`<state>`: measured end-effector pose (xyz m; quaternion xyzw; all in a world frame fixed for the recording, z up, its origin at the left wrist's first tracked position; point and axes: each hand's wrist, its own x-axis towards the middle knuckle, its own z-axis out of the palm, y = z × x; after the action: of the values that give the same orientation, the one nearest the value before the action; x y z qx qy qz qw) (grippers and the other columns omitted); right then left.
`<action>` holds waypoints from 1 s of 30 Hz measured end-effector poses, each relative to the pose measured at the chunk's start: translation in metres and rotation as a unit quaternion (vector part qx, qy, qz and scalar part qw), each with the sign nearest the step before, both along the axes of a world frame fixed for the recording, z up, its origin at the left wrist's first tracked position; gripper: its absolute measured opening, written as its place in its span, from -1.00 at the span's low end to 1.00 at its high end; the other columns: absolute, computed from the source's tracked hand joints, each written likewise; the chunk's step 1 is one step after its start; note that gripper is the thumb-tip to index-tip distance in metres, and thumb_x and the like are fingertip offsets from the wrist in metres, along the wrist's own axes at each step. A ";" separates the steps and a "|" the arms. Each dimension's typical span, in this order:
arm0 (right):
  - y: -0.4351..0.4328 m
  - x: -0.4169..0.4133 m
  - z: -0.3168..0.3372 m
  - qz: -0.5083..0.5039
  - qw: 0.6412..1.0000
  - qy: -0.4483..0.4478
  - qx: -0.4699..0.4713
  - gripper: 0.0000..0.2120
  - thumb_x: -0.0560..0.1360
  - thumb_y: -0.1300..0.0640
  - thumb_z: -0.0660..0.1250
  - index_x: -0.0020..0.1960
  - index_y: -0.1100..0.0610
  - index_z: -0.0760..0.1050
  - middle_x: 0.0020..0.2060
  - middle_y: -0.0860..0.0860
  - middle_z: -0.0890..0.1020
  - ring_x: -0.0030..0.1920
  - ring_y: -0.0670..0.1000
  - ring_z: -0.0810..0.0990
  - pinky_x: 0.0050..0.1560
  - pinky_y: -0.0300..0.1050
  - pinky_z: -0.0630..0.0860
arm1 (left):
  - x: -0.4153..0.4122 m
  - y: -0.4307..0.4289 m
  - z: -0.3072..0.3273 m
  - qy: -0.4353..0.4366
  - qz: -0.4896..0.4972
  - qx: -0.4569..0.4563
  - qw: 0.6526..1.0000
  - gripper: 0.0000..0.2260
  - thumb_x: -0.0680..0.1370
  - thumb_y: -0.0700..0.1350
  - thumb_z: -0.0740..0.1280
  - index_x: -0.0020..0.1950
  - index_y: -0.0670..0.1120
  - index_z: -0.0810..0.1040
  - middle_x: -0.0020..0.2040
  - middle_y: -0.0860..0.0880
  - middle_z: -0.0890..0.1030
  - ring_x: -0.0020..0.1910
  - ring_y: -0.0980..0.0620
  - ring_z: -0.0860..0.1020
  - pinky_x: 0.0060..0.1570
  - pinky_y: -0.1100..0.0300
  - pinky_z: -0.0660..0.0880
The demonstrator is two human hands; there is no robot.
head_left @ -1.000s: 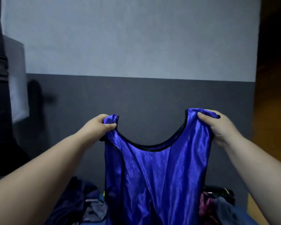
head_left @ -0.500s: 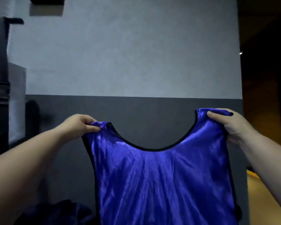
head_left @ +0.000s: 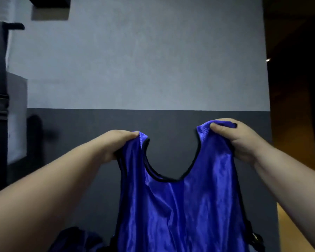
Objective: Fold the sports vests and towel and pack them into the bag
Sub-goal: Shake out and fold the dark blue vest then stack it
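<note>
Right now the left hand (head_left: 116, 145) pinches one shoulder strap of the blue sports vest (head_left: 180, 206) between thumb and curled fingers, and the right hand (head_left: 234, 140) grips the other strap a little higher. The vest hangs in the air between them, its hem out of view, before a grey wall (head_left: 153, 60). Thin and glossy, it will likely be light, limp and slippery; the black-trimmed straps look the surest hold.

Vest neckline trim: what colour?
Black trim on the shiny blue vest; head view.
</note>
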<state>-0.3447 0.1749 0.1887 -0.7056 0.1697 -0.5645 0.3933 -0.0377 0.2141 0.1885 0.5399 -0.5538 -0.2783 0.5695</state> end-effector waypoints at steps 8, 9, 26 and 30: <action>0.013 0.049 -0.014 0.003 0.996 0.083 -0.040 -0.89 0.39 0.26 0.49 -0.21 0.11 0.58 -0.31 0.00 0.63 -0.28 -0.06 0.61 -0.25 -0.21 0.53 | -0.053 -0.006 -0.002 -0.124 -0.128 0.020 0.984 -0.71 0.59 0.10 0.30 0.08 -0.09 0.63 0.03 -0.05 0.69 0.00 -0.04 0.64 0.13 0.06 0.52; 0.011 0.052 -0.017 -0.012 0.994 0.095 -0.049 -0.87 0.39 0.25 0.50 -0.21 0.08 0.57 -0.31 -0.02 0.62 -0.28 -0.07 0.60 -0.23 -0.21 0.52 | -0.057 -0.003 -0.001 -0.120 -0.155 0.021 0.980 -0.74 0.59 0.08 0.30 0.06 -0.09 0.62 0.01 -0.05 0.69 -0.05 -0.03 0.63 0.09 0.08 0.51; 0.011 0.067 -0.003 -0.173 0.959 0.208 -0.084 -0.80 0.45 0.07 0.45 -0.27 0.10 0.51 -0.35 -0.04 0.57 -0.30 -0.06 0.53 -0.23 -0.16 0.43 | -0.055 0.007 0.004 -0.086 -0.126 -0.077 0.985 -0.90 0.58 -0.18 0.31 0.02 -0.01 0.60 -0.10 0.02 0.65 -0.13 0.08 0.56 -0.01 0.17 0.45; 0.007 0.073 0.005 -0.248 0.950 0.169 -0.089 -0.85 0.43 0.12 0.42 -0.20 0.07 0.44 -0.28 -0.03 0.56 -0.24 -0.01 0.52 -0.25 -0.14 0.41 | -0.059 0.003 0.000 -0.103 0.050 -0.171 0.979 -0.79 0.51 -0.22 0.39 0.04 0.06 0.52 -0.10 0.06 0.55 -0.20 0.11 0.53 -0.22 0.26 0.42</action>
<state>-0.2715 0.1823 0.1938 -0.7583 0.3523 -0.5299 0.1419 -0.0970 0.2173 0.1890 0.4873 -0.6213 -0.0937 0.6065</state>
